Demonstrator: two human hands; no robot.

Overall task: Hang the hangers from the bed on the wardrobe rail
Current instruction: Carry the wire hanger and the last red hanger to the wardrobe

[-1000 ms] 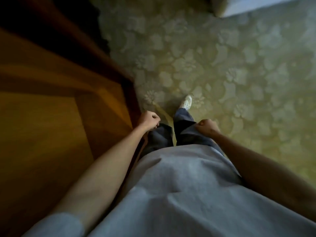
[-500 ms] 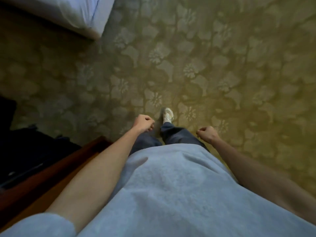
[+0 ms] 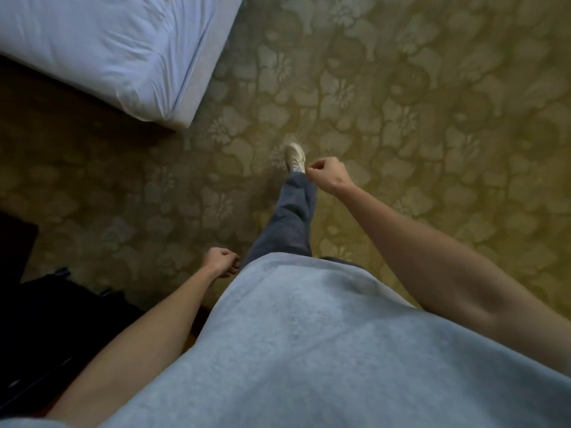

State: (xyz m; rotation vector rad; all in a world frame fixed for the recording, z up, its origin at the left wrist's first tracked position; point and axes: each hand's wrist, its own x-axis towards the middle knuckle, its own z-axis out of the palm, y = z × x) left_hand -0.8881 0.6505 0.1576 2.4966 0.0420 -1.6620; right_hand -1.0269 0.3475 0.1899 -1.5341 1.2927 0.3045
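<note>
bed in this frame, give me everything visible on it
Only one corner of the bed shows, at the top left of the head view. It is a thick mattress under a pale bluish-white fitted sheet, lightly wrinkled, with a seam line down the corner edge. A dark base shows beneath its near side. It stands on the floral carpet. No hangers lie on the visible part, and neither hand touches it.
</note>
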